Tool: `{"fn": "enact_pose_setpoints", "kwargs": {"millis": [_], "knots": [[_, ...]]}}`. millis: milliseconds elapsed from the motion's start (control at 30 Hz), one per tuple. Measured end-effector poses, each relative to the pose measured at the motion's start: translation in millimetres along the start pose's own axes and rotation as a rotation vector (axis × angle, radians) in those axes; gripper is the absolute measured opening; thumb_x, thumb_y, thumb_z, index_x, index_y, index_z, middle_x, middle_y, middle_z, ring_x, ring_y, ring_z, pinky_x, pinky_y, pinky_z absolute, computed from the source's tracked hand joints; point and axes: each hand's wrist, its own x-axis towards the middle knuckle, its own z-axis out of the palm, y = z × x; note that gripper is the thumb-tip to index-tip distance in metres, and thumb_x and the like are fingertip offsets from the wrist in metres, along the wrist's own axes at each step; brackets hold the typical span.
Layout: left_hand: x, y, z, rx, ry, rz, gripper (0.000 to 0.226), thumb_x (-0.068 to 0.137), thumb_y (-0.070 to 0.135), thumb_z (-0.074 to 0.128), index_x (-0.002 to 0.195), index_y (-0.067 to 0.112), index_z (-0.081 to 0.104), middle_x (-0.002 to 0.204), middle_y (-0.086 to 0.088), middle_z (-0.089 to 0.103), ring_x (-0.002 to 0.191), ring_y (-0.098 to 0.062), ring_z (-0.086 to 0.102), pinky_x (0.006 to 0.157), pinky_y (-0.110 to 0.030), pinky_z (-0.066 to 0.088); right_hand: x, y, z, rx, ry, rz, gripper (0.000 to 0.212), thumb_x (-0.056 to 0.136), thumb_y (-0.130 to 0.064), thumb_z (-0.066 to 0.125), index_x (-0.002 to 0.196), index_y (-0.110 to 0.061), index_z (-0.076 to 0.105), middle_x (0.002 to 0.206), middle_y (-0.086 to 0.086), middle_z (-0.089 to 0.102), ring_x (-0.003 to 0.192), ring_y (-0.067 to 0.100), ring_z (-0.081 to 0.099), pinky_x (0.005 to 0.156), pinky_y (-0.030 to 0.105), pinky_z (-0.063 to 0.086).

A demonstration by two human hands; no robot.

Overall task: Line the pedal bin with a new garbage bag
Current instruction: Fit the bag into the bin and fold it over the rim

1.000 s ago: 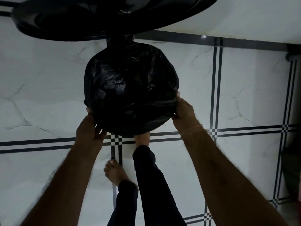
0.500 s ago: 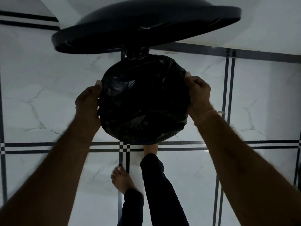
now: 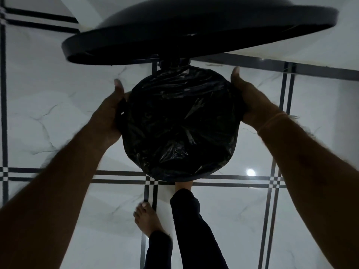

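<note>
You are looking straight down into the pedal bin, which stands on the white marble-look floor just beyond your feet. Its lid is raised at the far side. The black garbage bag fills the round opening and folds out over the rim. Your left hand cups the left side of the rim, fingers curled around bag plastic, thumb pointing away from you. Your right hand presses against the right side of the rim over the bag's edge, thumb also extended; whether its fingers are closed on the plastic cannot be told. Your right foot is tucked under the bin's near edge, and your left foot is flat on the floor nearby.
</note>
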Motion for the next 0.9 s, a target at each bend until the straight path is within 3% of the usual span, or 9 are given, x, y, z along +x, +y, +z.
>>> {"fn": "enact_pose_setpoints", "kwargs": {"millis": [67,200,300,400,500,567,767,833,900], "knots": [[3.5,11.3,-1.9,-0.021,-0.047,0.021,0.047,0.096,0.060,0.054,0.109,0.020,0.075,0.110,0.001,0.072,0.113,-0.019,0.065,0.110,-0.036,0.045,0.3,-8.9,4.2,-0.051,-0.038,-0.070,0.070,0.093,-0.059,0.058,0.133,-0.001,0.062,0.116,0.014,0.074,0.118,0.031,0.069,0.096,0.039,0.059],[12.5,20.8,2.7,0.016,-0.030,0.020,0.052,0.091,0.040,0.071,0.132,0.009,0.066,0.134,-0.010,0.068,0.125,-0.024,0.064,0.104,-0.033,0.052,7.0,-18.5,12.0,-0.169,0.055,-0.191,0.040,0.099,-0.039,0.062,0.108,-0.001,0.068,0.106,0.019,0.070,0.100,0.031,0.071,0.094,0.043,0.060],[19.3,27.6,6.7,0.016,0.079,0.023,0.032,0.085,0.037,0.078,0.107,0.014,0.076,0.109,0.000,0.077,0.110,-0.018,0.070,0.091,-0.028,0.057,12.6,-24.0,15.9,-0.196,0.075,-0.182,0.031,0.100,-0.036,0.060,0.090,-0.009,0.073,0.080,0.004,0.077,0.076,0.017,0.076,0.074,0.032,0.064],[29.2,27.8,9.2,0.026,0.080,-0.021,0.050,0.071,0.041,0.084,0.112,0.014,0.076,0.116,-0.004,0.076,0.104,-0.014,0.072,0.089,-0.026,0.058,24.3,-22.4,18.6,-0.235,0.056,-0.142,0.031,0.103,-0.031,0.058,0.083,-0.011,0.071,0.062,-0.003,0.073,0.059,0.010,0.072,0.060,0.025,0.060],[40.1,22.6,10.5,0.074,0.084,-0.045,0.017,0.095,0.023,0.065,0.097,0.013,0.078,0.084,0.001,0.078,0.063,-0.002,0.073,0.058,-0.015,0.057,29.5,-20.6,19.2,-0.267,0.032,-0.086,0.032,0.104,-0.017,0.052,0.075,-0.010,0.064,0.046,-0.006,0.064,0.042,0.005,0.062,0.047,0.017,0.053],[42.6,17.3,7.9,0.173,0.118,-0.056,0.023,0.103,0.012,0.052,0.100,0.010,0.074,0.070,0.001,0.075,0.050,-0.002,0.070,0.048,-0.015,0.054,30.8,-18.3,16.9,-0.312,0.036,-0.063,0.031,0.104,-0.009,0.048,0.076,-0.009,0.060,0.043,-0.007,0.062,0.038,0.004,0.060,0.042,0.015,0.050],[10.6,11.0,3.0,-0.014,0.179,-0.056,0.039,0.093,0.057,0.060,0.102,0.022,0.074,0.096,0.007,0.078,0.091,-0.010,0.074,0.072,-0.023,0.056,18.4,-6.8,10.8,-0.310,0.268,-0.130,0.028,0.102,-0.029,0.057,0.085,-0.008,0.065,0.078,0.008,0.062,0.070,0.018,0.060,0.058,0.027,0.056],[-13.2,-3.4,-0.7,-0.094,0.222,-0.079,0.040,0.092,0.061,0.059,0.103,0.025,0.071,0.093,0.012,0.074,0.089,-0.009,0.069,0.071,-0.026,0.051,-10.8,2.0,17.2,-0.454,0.583,-0.395,0.033,0.100,-0.043,0.058,0.093,-0.012,0.065,0.090,0.004,0.067,0.079,0.017,0.062,0.073,0.034,0.057],[-33.1,-23.4,-4.7,-0.124,0.258,-0.081,0.039,0.090,0.060,0.062,0.109,0.028,0.071,0.106,0.010,0.072,0.104,-0.014,0.065,0.083,-0.033,0.052,-55.1,13.3,40.8,-0.540,0.656,-0.751,0.026,0.101,-0.039,0.058,0.102,-0.014,0.063,0.099,0.004,0.067,0.085,0.017,0.064,0.073,0.033,0.055]]}}
